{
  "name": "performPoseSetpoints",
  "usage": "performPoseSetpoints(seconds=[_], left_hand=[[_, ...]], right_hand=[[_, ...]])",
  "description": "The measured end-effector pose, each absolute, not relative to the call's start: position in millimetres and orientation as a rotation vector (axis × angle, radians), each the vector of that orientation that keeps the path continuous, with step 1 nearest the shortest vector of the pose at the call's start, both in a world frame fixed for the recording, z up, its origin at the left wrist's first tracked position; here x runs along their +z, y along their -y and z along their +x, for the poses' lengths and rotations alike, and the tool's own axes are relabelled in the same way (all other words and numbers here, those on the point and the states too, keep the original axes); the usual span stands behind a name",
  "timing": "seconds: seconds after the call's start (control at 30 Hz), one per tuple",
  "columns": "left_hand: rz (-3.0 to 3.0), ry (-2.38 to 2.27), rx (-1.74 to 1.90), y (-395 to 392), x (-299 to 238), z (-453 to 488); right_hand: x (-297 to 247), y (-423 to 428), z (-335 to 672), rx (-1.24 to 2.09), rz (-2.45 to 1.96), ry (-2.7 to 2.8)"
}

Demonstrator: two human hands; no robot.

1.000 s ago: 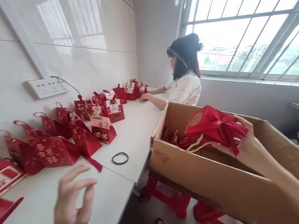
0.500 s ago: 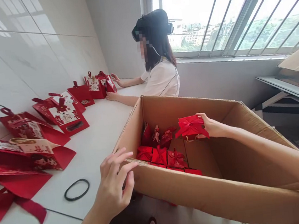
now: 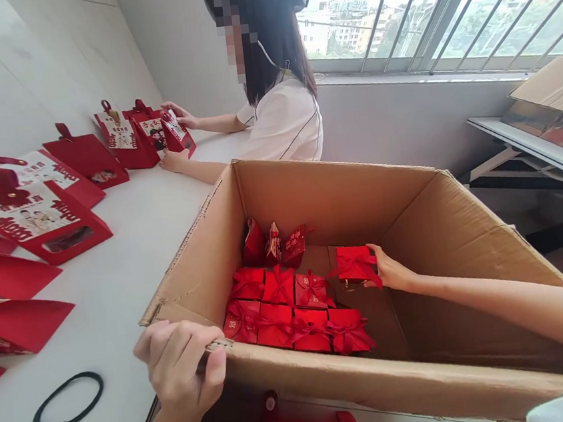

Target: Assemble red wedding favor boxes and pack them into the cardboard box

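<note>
A large open cardboard box point(image 3: 414, 224) stands beside the white counter point(image 3: 130, 254). My left hand point(image 3: 182, 366) is closed on the box's near left corner rim. Reaching deep inside the box, my right hand point(image 3: 391, 270) holds a small red ribboned gift box point(image 3: 355, 264) just above the bare floor of the box. Several matching red gift boxes point(image 3: 292, 310) lie packed in rows on the bottom at the left, and a few red pouches point(image 3: 275, 242) lean against the far wall.
Red paper gift bags point(image 3: 34, 210) line the counter along the wall. A black hair band point(image 3: 67, 401) lies near the counter's front edge. Another person point(image 3: 275, 104) sits at the far end handling red bags point(image 3: 153, 134). A shelf with cardboard point(image 3: 548, 116) stands at the right.
My right hand has lowered the red gift box deeper into the carton. My left hand moved from the counter to grip the carton's corner rim. The view tilted down and closer.
</note>
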State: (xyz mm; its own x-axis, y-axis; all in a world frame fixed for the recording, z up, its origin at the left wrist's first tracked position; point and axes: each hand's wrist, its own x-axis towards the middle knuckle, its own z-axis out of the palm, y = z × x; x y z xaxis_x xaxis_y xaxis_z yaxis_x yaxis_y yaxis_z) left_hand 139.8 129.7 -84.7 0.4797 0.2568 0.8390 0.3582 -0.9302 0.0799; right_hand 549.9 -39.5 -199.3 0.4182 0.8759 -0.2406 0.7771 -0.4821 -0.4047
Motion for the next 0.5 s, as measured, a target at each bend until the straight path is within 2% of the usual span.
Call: performPoseSetpoints(seconds=[0.33,0.5], left_hand=[[-2.519,0.578,-1.594,-128.7,-86.6,147.0],[-2.496,0.594,-1.616,-128.6,-91.7,146.9]], right_hand=[[-221.1,79.2,549.8,1.036,-2.579,1.576],[-219.6,80.4,569.9,1.02,-2.549,1.702]])
